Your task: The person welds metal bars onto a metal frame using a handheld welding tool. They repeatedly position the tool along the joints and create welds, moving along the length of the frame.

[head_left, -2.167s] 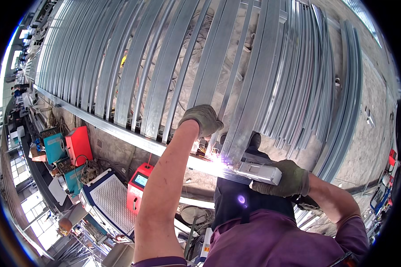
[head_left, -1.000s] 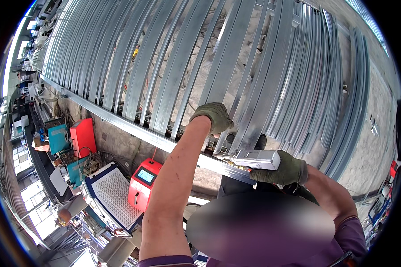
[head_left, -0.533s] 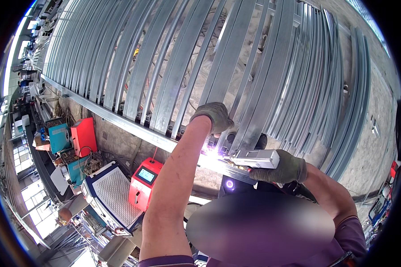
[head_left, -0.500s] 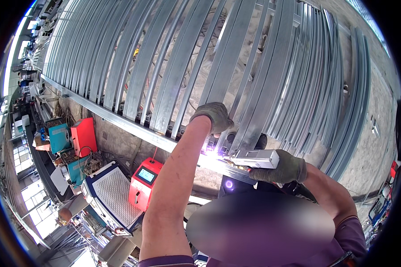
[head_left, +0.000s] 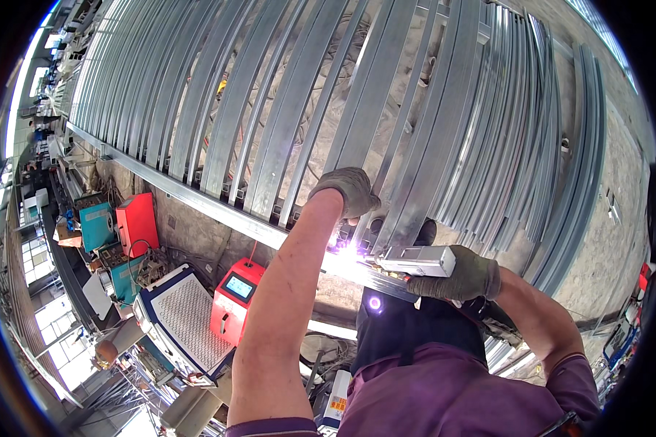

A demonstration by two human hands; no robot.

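Note:
My right hand (head_left: 465, 275), in a dark grey-green work glove, is closed round a boxy silver handheld welding gun (head_left: 418, 261). The gun's tip points left at a glaring violet-white weld spot (head_left: 350, 253), which washes out the joint beneath it. That spot lies on the long steel rail (head_left: 262, 231), where the ends of the grey metal tubes (head_left: 358, 109) meet it. Just beyond the glare my left hand (head_left: 348, 191), also gloved, has its fingers curled over the end of a tube. Its fingertips are partly hidden from view.
Rows of parallel tubes spread ahead, with bundled thin bars (head_left: 506, 131) to the right. Left of my left arm stand a red machine with a screen (head_left: 238, 298) and a white-and-blue cabinet with a perforated top (head_left: 186, 317). Another red box (head_left: 136, 222) stands farther left.
My left hand has shifted very slightly left. The gun and my right hand stay almost where they were, and the weld glare continues at nearly the same place.

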